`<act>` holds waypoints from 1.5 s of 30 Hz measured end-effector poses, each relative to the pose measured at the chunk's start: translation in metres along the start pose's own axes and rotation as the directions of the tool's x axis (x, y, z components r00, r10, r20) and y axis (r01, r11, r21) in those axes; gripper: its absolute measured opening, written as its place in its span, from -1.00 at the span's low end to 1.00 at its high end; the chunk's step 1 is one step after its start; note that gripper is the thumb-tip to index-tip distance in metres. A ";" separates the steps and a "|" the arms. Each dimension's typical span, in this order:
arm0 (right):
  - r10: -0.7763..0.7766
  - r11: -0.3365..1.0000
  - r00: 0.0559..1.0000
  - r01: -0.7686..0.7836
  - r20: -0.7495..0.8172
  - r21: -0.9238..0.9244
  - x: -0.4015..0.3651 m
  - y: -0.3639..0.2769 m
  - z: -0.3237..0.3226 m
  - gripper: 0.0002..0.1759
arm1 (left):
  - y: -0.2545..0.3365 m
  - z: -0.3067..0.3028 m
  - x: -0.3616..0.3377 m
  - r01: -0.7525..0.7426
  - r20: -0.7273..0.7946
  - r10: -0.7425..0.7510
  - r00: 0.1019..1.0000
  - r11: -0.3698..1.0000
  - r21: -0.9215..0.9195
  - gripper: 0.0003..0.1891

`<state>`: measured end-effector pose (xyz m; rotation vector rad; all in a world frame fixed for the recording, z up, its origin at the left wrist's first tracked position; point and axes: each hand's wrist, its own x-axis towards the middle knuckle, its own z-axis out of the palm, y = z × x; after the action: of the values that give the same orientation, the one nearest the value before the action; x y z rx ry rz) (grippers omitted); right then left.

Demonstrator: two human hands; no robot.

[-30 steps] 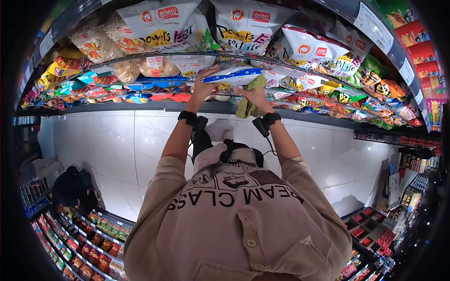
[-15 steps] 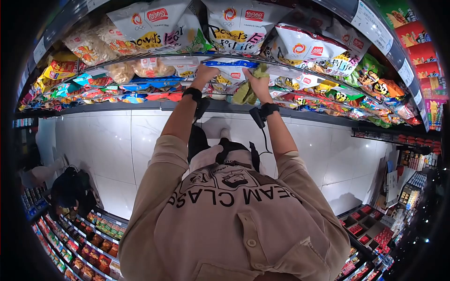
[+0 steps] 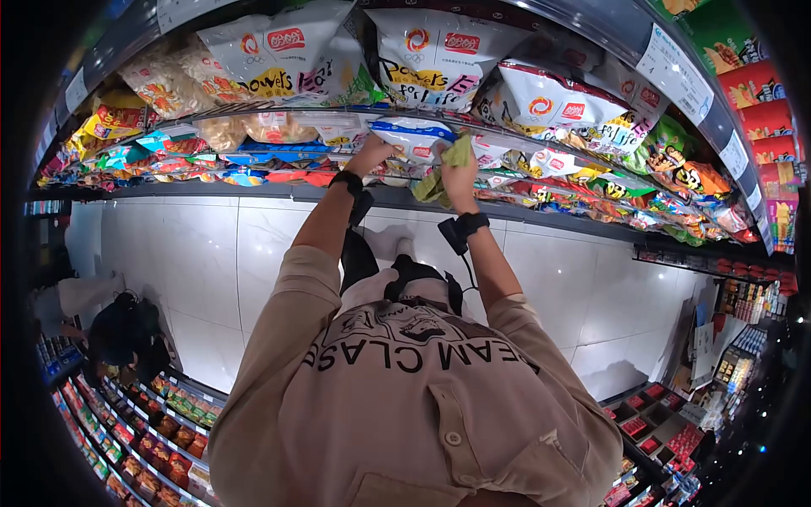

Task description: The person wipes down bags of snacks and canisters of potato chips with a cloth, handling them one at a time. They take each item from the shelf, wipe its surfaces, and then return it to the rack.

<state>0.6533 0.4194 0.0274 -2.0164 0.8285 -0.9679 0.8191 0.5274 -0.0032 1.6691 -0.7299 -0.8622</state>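
Both hands sit on the white-and-blue snack bag (image 3: 416, 135), which lies crosswise at the shelf (image 3: 211, 193) front: the left hand (image 3: 372, 156) grips the bag's left end, and the right hand (image 3: 460, 173), clutching a green cloth (image 3: 432, 184), presses its right end.

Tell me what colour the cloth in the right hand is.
The cloth is yellow-green; the head view shows it best.

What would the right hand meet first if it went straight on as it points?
Probably the white-and-blue snack bag, just ahead of the right hand and its green cloth; depth is unclear.
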 end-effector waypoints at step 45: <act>-0.001 1.000 0.992 0.001 0.125 0.002 -0.021 -0.020 0.069 -0.77 | 0.004 -0.173 -0.125 -0.078 -0.352 0.279 0.893 0.868 0.491 -0.80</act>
<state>0.7043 0.4699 0.0062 -2.0532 0.7580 -0.8332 0.8937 0.7195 0.0523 2.0802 -0.8194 -0.1735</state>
